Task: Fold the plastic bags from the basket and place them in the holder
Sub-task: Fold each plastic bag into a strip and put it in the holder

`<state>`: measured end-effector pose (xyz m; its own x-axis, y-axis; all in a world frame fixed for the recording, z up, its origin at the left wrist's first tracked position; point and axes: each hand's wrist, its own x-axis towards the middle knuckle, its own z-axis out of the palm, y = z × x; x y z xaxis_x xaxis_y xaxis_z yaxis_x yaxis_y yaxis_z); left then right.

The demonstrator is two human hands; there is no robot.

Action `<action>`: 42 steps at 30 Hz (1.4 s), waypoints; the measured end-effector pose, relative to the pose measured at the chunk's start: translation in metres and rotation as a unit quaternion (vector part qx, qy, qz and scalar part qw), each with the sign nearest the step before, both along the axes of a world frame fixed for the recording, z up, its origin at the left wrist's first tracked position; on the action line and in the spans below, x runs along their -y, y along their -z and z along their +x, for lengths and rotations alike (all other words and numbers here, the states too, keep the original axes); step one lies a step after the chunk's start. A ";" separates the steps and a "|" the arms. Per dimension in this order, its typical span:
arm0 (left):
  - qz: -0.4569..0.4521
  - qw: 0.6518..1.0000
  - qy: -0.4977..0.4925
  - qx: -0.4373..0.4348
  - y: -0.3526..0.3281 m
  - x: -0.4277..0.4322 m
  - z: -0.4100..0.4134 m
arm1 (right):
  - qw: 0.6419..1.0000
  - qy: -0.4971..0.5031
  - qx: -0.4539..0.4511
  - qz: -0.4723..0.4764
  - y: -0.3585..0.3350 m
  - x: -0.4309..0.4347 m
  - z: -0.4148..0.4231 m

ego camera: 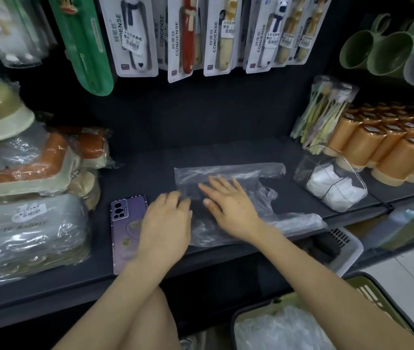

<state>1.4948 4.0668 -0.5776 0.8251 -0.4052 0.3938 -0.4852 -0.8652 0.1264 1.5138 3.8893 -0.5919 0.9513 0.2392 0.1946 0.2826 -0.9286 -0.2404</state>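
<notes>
A clear plastic bag (228, 173) lies spread flat on the dark shelf (150, 173). My right hand (228, 205) rests flat on the bag's middle, fingers spread. My left hand (166, 221) sits at the bag's left edge, fingers curled onto the plastic. To the right stands a clear holder (332, 183) with folded white bags inside. At the bottom right is a green basket (367, 286) holding several crumpled clear bags (281, 329).
A purple phone (125, 223) lies face down just left of my left hand. Wrapped boxes (29, 223) are stacked at the left. Orange cups (390, 145) and a pack of toothbrushes (324, 114) stand at the right. Packaged goods (188, 36) hang above. A white crate (344, 248) sits below the shelf.
</notes>
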 end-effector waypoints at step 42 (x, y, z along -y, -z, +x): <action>0.045 0.979 -0.083 -0.180 0.047 0.035 0.103 | 0.990 0.040 -0.066 -0.114 0.016 0.005 0.096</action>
